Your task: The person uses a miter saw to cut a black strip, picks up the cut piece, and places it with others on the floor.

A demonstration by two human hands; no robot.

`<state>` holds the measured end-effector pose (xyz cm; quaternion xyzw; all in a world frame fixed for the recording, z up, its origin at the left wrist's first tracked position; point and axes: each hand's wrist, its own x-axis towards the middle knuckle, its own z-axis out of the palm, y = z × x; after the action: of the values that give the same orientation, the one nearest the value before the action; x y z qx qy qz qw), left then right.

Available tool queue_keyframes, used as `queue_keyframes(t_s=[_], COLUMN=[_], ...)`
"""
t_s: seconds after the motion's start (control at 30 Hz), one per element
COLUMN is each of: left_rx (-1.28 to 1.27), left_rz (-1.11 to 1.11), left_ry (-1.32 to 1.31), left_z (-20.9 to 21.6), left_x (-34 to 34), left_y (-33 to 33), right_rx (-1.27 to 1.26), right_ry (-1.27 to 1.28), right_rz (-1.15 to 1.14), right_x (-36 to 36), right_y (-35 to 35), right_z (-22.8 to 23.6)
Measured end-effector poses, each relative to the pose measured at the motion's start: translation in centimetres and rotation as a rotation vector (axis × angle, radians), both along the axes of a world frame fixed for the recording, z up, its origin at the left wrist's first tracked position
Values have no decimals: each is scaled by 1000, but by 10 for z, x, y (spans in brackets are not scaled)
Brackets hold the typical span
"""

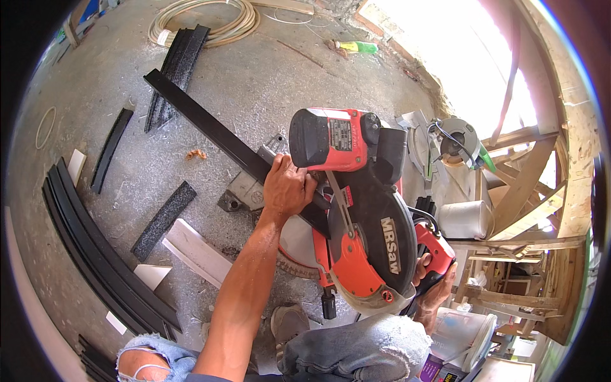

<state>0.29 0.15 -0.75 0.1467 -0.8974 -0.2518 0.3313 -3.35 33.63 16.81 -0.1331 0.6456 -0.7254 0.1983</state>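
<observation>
A red and black miter saw (375,216) stands in front of me on the floor, its blade under the dark guard. A long black channel-shaped strip (210,124) lies across its base, one end running under the saw head and the other sticking out to the far left. My left hand (287,184) is closed over this strip beside the motor housing. On the right, my right hand (436,290) wraps round the saw's red handle (434,248); its fingers are partly hidden by the handle and guard. Where the blade meets the strip is hidden behind the guard.
Black profile strips (102,248) and short offcuts (164,219) lie at the left, with white pieces (194,251) among them. A coiled hose (203,19) lies at the back. Another power saw (455,143), white buckets (464,219) and a wooden frame (541,216) stand at the right.
</observation>
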Motion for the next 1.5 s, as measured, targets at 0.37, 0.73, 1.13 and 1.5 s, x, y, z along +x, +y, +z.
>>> queue_keyframes(t_s=[0.37, 0.73, 1.13, 1.5], left_rx=[13, 8, -10, -22], left_rz=[6, 8, 15, 13], left_ry=[21, 11, -9, 20], left_z=[0, 1, -1, -2], left_x=[1, 1, 3, -1], left_y=[-1, 0, -2, -1], right_rx=[32, 15, 13, 73], right_ry=[-2, 0, -5, 16], right_rz=[-8, 13, 6, -83], right_x=[-1, -1, 1, 7], right_y=[-2, -2, -6, -12], right_z=[2, 1, 2, 9])
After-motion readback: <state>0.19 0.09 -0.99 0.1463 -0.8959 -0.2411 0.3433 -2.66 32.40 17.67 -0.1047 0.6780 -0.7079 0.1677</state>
